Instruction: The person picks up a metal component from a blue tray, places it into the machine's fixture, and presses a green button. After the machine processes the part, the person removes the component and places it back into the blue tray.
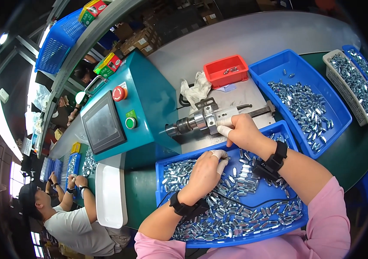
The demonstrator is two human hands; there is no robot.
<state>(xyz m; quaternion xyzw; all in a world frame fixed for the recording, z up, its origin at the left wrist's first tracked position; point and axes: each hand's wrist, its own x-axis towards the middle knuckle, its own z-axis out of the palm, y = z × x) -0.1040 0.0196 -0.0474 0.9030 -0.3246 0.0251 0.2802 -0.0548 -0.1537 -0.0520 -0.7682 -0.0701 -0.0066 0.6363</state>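
My right hand (245, 134) is at the front of the metal clamping fixture (210, 118), its covered thumb and fingers drawn together; anything between them is hidden. Lower and to the left, my left hand (206, 172) hovers over a large blue tray (261, 199), fingers curled in with white covers on some tips. What it holds, if anything, cannot be made out. Small shiny metal cylinders (240, 220) lie heaped in that tray below both hands. From the fixture a dark spindle (182, 126) runs left into a teal machine (145, 95).
A touch screen (103, 122), red stop button (119, 93) and green button (130, 123) face left on the machine. Behind the fixture stand a red bin (226, 71) and a crumpled white glove (195, 89). Another blue tray (274, 69) is right; a co-worker (74, 226) sits left beside a white tray (110, 194).
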